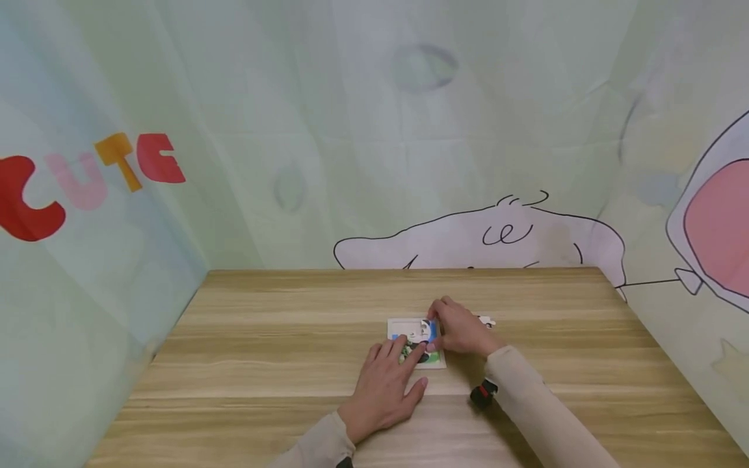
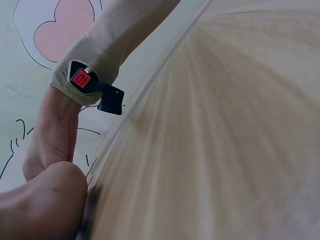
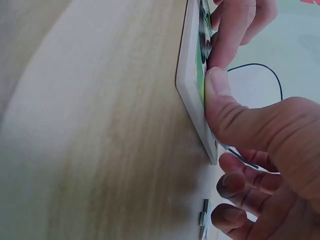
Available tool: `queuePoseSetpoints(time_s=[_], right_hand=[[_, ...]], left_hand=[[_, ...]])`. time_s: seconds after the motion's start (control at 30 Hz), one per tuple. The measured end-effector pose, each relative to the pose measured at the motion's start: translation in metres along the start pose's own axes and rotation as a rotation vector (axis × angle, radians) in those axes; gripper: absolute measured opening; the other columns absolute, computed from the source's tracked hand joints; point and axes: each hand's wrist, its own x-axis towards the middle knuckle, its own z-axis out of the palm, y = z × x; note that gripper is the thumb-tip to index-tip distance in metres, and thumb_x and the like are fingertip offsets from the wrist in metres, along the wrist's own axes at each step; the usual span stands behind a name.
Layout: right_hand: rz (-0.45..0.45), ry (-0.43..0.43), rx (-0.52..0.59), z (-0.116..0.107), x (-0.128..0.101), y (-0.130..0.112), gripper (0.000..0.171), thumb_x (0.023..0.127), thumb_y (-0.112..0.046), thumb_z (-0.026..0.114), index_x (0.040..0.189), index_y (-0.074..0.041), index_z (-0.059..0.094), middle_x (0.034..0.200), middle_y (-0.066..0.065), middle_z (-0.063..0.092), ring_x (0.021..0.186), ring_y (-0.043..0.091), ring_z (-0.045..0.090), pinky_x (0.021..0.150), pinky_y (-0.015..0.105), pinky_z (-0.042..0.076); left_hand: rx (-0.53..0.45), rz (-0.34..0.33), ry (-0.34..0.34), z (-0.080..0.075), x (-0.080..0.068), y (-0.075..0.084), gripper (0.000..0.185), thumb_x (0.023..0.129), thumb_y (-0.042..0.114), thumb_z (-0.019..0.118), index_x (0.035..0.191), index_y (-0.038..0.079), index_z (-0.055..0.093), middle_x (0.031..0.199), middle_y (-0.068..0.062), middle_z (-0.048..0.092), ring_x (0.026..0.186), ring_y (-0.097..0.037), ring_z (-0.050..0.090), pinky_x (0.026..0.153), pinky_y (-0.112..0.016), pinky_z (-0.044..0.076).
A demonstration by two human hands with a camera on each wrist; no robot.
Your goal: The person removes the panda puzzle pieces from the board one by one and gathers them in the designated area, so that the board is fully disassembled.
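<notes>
a shallow white puzzle tray [image 1: 395,324] lies flat near the middle of the wooden bench [image 1: 263,338], and it holds jigsaw pieces already seated in its recess: green and black ones along the near side, white and blue ones further back. the tray is a thin board with a pale raised border and rounded corners, seen edge-on in the right wrist view [image 3: 192,95]. the left hand [image 1: 386,383] lies flat with its fingers straight, the fingertips pressing on the near part of the tray's picture. the right hand [image 1: 462,328] has its fingers curled, thumb and fingers pinching a blue puzzle piece [image 1: 432,330] at the tray's right edge; the thumb presses down on the tray's border there. one loose white puzzle piece [image 1: 487,321] lies on the bench just right of the right hand, apart from the tray. a patterned cloth backdrop [image 1: 374,130] hangs behind and beside the bench.
</notes>
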Motion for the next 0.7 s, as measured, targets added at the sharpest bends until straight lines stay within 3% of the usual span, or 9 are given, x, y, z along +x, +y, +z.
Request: queuePoseSetpoints(time_s=[0.17,0.4,0.57,0.7], right_hand=[[-0.045,0.031,0.041,-0.002,-0.004,0.000,0.047,0.081,-0.022,0.096,0.115,-0.010,0.066,0.106,0.003,0.066,0.092,0.017,0.057,0.089,0.039,0.055],[-0.040,0.126,0.270,-0.002,-0.006,0.004,0.007,0.100,-0.006,0.073,0.104,-0.009,0.068,0.089,0.001,0.066,0.074,0.013,0.056,0.060,0.025,0.047],[0.026,0.274,0.346,-0.004,-0.009,0.017,0.009,0.099,-0.007,0.074,0.108,-0.009,0.071,0.094,0.006,0.071,0.078,0.016,0.060,0.064,0.025,0.050],[0.088,0.337,0.357,-0.019,-0.020,0.040,0.013,0.101,-0.008,0.072,0.113,-0.004,0.074,0.099,0.012,0.073,0.079,0.017,0.061,0.064,0.025,0.050]], left_hand=[[-0.002,-0.003,-0.008,0.001,0.001,0.000,0.058,0.107,0.051,0.048,0.158,0.024,0.054,0.151,-0.013,0.056,0.132,-0.030,0.055,0.111,-0.054,0.047],[0.002,-0.018,-0.026,0.000,0.002,0.001,0.058,0.107,0.053,0.047,0.159,0.027,0.052,0.151,-0.011,0.056,0.131,-0.029,0.054,0.112,-0.053,0.046],[0.018,-0.013,-0.005,0.000,0.002,0.002,0.057,0.106,0.052,0.049,0.157,0.027,0.054,0.148,-0.011,0.057,0.128,-0.029,0.055,0.110,-0.052,0.046],[0.013,-0.017,-0.013,0.000,0.002,0.003,0.057,0.106,0.052,0.049,0.158,0.027,0.053,0.149,-0.011,0.057,0.131,-0.029,0.055,0.111,-0.052,0.046]])
